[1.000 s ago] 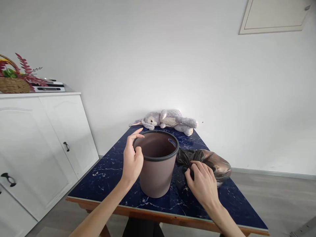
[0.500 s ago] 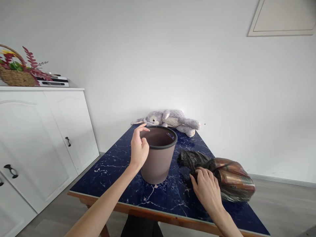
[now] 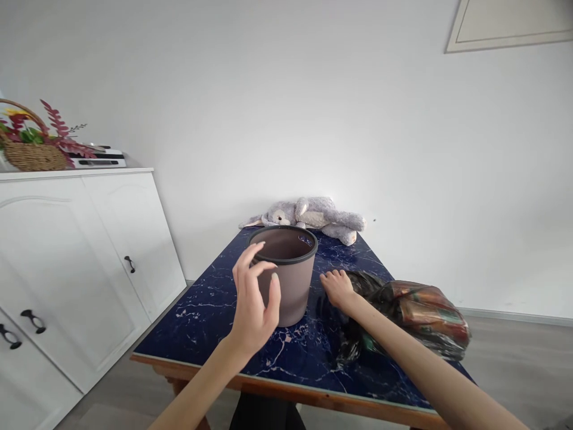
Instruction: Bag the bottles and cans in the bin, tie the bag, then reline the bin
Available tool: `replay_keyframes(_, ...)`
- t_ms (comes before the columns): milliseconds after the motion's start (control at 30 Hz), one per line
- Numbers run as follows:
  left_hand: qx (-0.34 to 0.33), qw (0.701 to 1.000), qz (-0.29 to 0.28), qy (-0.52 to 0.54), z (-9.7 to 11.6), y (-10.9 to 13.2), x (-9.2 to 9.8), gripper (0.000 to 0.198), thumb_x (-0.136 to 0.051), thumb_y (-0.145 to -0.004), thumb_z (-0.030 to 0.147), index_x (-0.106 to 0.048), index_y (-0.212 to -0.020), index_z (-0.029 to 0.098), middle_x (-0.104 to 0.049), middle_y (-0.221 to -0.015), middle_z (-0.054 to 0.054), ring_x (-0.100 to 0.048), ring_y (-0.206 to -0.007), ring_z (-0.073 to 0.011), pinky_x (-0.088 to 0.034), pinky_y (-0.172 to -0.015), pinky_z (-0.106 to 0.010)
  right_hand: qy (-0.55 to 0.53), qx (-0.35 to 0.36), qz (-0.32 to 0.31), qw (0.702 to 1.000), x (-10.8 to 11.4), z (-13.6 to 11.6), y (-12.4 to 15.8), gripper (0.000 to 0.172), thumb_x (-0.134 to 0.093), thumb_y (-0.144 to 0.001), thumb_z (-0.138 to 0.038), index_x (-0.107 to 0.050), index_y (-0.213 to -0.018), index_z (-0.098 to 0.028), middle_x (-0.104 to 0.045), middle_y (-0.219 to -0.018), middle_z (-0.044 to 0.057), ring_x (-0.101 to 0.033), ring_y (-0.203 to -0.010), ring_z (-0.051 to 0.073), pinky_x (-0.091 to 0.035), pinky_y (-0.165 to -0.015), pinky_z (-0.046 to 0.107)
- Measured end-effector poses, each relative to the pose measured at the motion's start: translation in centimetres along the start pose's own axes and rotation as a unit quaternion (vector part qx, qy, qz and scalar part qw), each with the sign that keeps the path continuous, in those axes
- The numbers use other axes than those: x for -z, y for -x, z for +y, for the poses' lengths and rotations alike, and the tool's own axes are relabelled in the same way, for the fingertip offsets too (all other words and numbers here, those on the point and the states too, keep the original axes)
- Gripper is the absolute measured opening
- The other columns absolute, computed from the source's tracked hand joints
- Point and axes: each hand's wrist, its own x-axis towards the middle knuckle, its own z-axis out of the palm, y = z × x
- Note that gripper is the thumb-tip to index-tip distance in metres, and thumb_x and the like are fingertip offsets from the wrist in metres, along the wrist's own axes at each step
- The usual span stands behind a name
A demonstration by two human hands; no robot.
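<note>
It seems a home. Beyond the left fingers (image 3: 245, 258) lies a toy rabbit (image 3: 317, 216); left of them, a flower basket (image 3: 36, 156).

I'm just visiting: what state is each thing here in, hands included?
Bin: upright, open at the top
Black bag: filled, lying on its side
Plush rabbit: lying down
Cabinet doors: closed
Flower basket: upright
Left hand: open, fingers curved
Right hand: fingers bent, grip unclear

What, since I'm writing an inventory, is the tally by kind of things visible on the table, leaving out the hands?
Bin: 1
Soft toy: 1
Plastic-wrapped bundle: 1
Total: 3
</note>
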Motion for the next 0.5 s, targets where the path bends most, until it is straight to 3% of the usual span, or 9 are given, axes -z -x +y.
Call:
replay_keyframes(100,-0.061,0.997,-0.047,-0.032,0.3,1.7,1.4,0.024,-0.053,-0.101,0.013,-0.055,-0.119,0.029,-0.051,-0.15,-0.012,-0.042,-0.151,-0.0343,-0.037,-0.122,-0.057,0.026,-0.026,-0.057,0.998,-1.1,-0.1,-1.4,0.04,-0.072,-0.101,-0.04,-0.065,-0.133,-0.017,-0.067,-0.134,0.011,-0.069,-0.115,0.026,-0.06,-0.097,0.048)
replay_keyframes(200,-0.064,0.994,-0.087,-0.031,-1.0,4.2,2.1,0.027,-0.054,-0.099,0.008,-0.057,-0.117,0.029,-0.054,-0.143,-0.011,-0.047,-0.144,-0.0333,-0.042,-0.117,-0.054,0.039,-0.035,-0.074,0.996,-1.7,0.0,-1.3,0.041,-0.072,-0.101,-0.04,-0.065,-0.134,-0.016,-0.067,-0.135,0.012,-0.069,-0.116,0.026,-0.06,-0.098,0.048)
replay_keyframes(367,0.038,0.993,-0.115,0.007,-4.7,8.5,2.0,0.018,-0.049,-0.105,0.016,-0.061,-0.106,0.028,-0.061,-0.121,-0.009,-0.062,-0.118,-0.0279,-0.053,-0.1,-0.043,0.024,-0.01,-0.037,0.999,-1.3,0.1,0.4,0.038,-0.072,-0.101,-0.039,-0.067,-0.131,-0.016,-0.068,-0.133,0.011,-0.069,-0.116,0.026,-0.059,-0.099,0.048)
replay_keyframes(500,0.163,0.969,-0.171,0.072,-6.6,10.6,2.0,0.02,-0.045,-0.108,0.029,-0.061,-0.096,0.027,-0.064,-0.102,-0.006,-0.065,-0.09,-0.0237,-0.054,-0.082,-0.037,-0.019,0.004,0.034,0.999,0.4,0.1,2.4,0.024,-0.068,-0.103,-0.037,-0.071,-0.117,-0.017,-0.072,-0.122,0.009,-0.067,-0.118,0.026,-0.053,-0.105,0.05)
